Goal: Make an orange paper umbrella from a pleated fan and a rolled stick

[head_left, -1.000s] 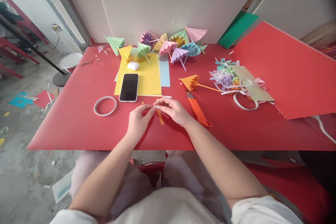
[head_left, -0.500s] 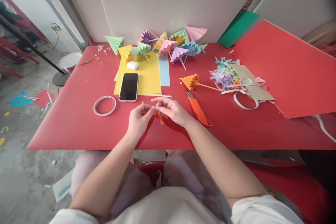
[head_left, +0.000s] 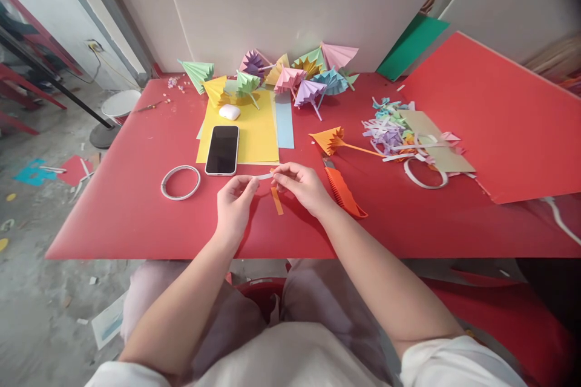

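Note:
Both hands are raised a little above the red table [head_left: 136, 211]. My left hand [head_left: 233, 205] and my right hand [head_left: 302, 187] each pinch one end of a short white strip [head_left: 264, 176], which is stretched between them. An orange paper strip [head_left: 276, 200] hangs down just under my right fingers. A folded orange paper umbrella [head_left: 333, 140] lies beyond my right hand. An orange cutter knife [head_left: 342, 190] lies right beside that hand.
A white tape ring [head_left: 180, 182], a phone [head_left: 223, 150] on yellow paper [head_left: 256, 133] and a white earbud case [head_left: 229, 112] lie to the left. Several folded paper umbrellas [head_left: 295, 75] stand at the back. Paper scraps [head_left: 399, 136] and a red sheet [head_left: 494, 115] lie to the right.
My hands have drawn apart and lifted slightly. The white strip now shows stretched between them, and the orange strip hangs free below.

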